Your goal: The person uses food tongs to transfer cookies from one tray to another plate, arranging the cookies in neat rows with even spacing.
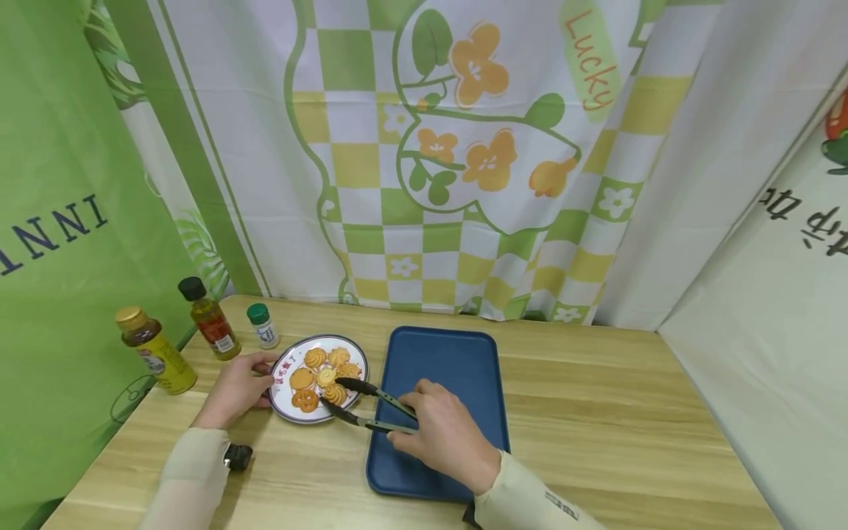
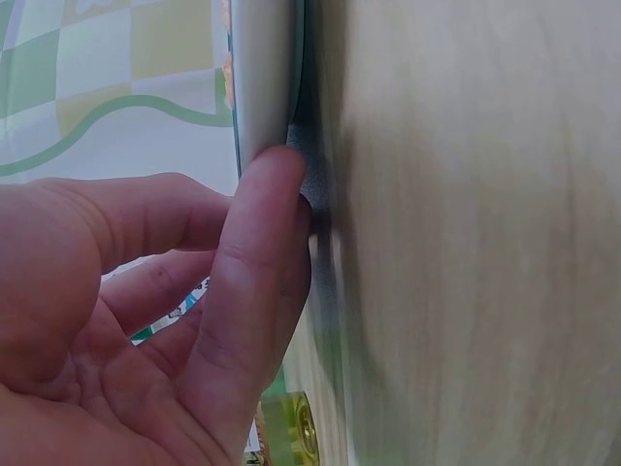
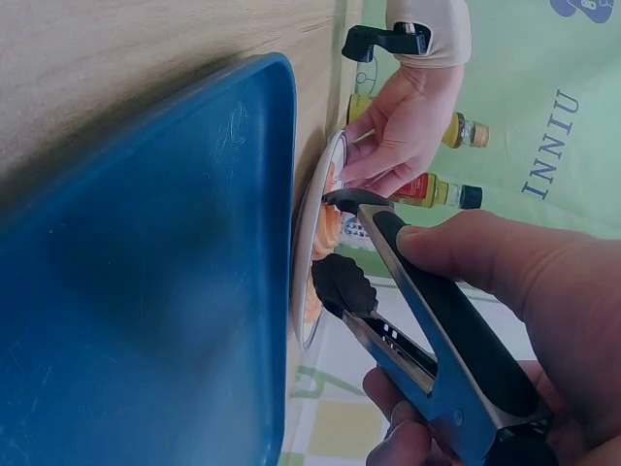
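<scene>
A white plate [image 1: 285,397] with a dark rim and red lettering carries several cookies [image 1: 302,379]. My left hand [image 1: 232,389] pinches the plate's left edge; in the left wrist view, the thumb and fingers [image 2: 257,233] meet at the rim. My right hand [image 1: 445,434] grips a pair of tongs [image 1: 380,397] with black tips. The tips stand apart over the plate, on either side of a swirl-shaped cookie [image 1: 335,394]. Whether they touch that cookie, I cannot tell. In the right wrist view, the tongs [image 3: 427,320] slant toward the plate [image 3: 309,228].
A dark blue tray [image 1: 437,353] lies right of the plate, under my right hand. Behind the left hand stand a yellow-labelled bottle [image 1: 162,357], an oil bottle with a black cap [image 1: 213,324] and a green-capped shaker [image 1: 263,327]. Curtains [image 1: 371,221] border the wooden table [image 1: 609,412].
</scene>
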`<state>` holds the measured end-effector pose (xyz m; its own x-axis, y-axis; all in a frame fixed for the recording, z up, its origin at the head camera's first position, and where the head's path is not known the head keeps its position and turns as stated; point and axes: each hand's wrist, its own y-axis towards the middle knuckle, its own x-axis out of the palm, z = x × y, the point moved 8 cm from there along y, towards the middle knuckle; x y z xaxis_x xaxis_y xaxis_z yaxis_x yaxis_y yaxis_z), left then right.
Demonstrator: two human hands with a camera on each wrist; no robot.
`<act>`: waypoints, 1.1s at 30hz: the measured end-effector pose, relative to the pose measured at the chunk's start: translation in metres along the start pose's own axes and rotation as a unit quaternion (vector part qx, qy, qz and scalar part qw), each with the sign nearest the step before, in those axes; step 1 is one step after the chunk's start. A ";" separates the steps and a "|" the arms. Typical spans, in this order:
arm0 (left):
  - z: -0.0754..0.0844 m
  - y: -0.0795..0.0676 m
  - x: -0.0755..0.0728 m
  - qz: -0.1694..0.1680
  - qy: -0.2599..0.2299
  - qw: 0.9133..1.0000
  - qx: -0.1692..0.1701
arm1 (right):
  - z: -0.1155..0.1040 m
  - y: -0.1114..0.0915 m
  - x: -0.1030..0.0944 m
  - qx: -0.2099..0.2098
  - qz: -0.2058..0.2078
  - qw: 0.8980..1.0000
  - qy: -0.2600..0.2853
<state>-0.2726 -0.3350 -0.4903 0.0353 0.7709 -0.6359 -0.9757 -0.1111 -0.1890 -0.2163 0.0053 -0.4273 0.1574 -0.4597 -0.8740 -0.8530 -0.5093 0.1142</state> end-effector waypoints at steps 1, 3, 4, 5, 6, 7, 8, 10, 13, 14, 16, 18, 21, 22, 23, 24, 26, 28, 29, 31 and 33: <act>0.000 0.000 0.000 0.000 0.000 1.000 0.000 | 0.000 0.000 0.000 -0.001 0.001 1.000 0.001; 0.000 0.000 -0.001 0.000 0.001 1.000 -0.001 | 0.000 0.000 0.000 -0.001 0.003 1.000 0.001; 0.000 0.000 -0.001 0.000 0.000 1.000 -0.002 | 0.000 0.000 0.000 0.000 0.003 1.000 0.001; 0.000 0.000 0.000 -0.001 0.000 1.000 -0.003 | 0.000 0.001 0.001 0.001 0.003 1.000 0.002; 0.000 0.000 0.000 -0.002 0.000 1.000 -0.003 | 0.000 0.001 0.001 0.002 0.002 1.000 0.001; 0.000 0.000 0.000 -0.002 -0.001 1.000 -0.003 | 0.001 0.001 0.001 0.004 0.002 1.000 -0.001; 0.000 0.000 0.000 -0.002 -0.002 1.000 -0.003 | 0.001 0.001 0.001 0.005 0.003 1.000 -0.004; 0.000 0.000 0.000 -0.002 -0.002 1.000 -0.002 | 0.001 0.000 0.000 0.008 0.004 1.000 -0.010; 0.000 0.001 0.000 0.000 -0.004 1.000 0.000 | 0.000 -0.001 -0.001 0.011 0.010 1.000 -0.028; -0.001 0.001 0.000 -0.001 -0.004 1.000 0.001 | 0.000 -0.001 -0.002 0.012 0.012 0.999 -0.036; -0.001 0.001 0.000 -0.001 -0.005 1.000 0.000 | -0.001 -0.003 -0.005 0.014 0.017 0.998 -0.056; -0.001 0.002 0.000 -0.001 -0.007 1.000 0.001 | -0.002 -0.006 -0.007 0.014 0.023 0.997 -0.076; -0.001 0.002 0.000 -0.001 -0.007 1.000 0.001 | -0.001 -0.009 -0.011 0.021 0.026 0.994 -0.100; 0.000 0.002 0.000 -0.001 -0.007 1.000 0.001 | -0.001 -0.011 -0.012 0.024 0.024 0.994 -0.105; 0.000 0.002 -0.001 -0.001 -0.006 1.000 0.001 | 0.000 -0.012 -0.012 0.027 0.022 0.993 -0.109; 0.001 0.001 -0.001 -0.001 -0.005 1.000 0.001 | 0.000 -0.013 -0.013 0.030 0.019 0.993 -0.113; 0.001 0.001 -0.001 -0.002 -0.003 1.000 0.000 | 0.002 -0.016 -0.013 0.034 0.015 0.992 -0.118; 0.000 0.000 -0.001 -0.002 -0.002 1.000 0.000 | 0.004 -0.019 -0.015 0.037 0.013 0.992 -0.120; 0.000 0.000 -0.001 -0.002 -0.002 1.000 0.000 | 0.006 -0.020 -0.016 0.039 0.014 0.992 -0.120; -0.001 0.001 -0.001 -0.002 -0.002 1.000 0.000 | 0.009 -0.024 -0.018 0.043 0.020 0.992 -0.119; -0.001 0.001 -0.001 -0.002 0.000 1.000 0.000 | 0.014 -0.027 -0.021 0.050 0.022 0.992 -0.114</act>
<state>-0.2737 -0.3366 -0.4909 0.0385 0.7717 -0.6348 -0.9755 -0.1085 -0.1912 -0.2033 0.0390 -0.4184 0.0120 -0.2978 -0.9546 -0.9036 -0.4120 0.1172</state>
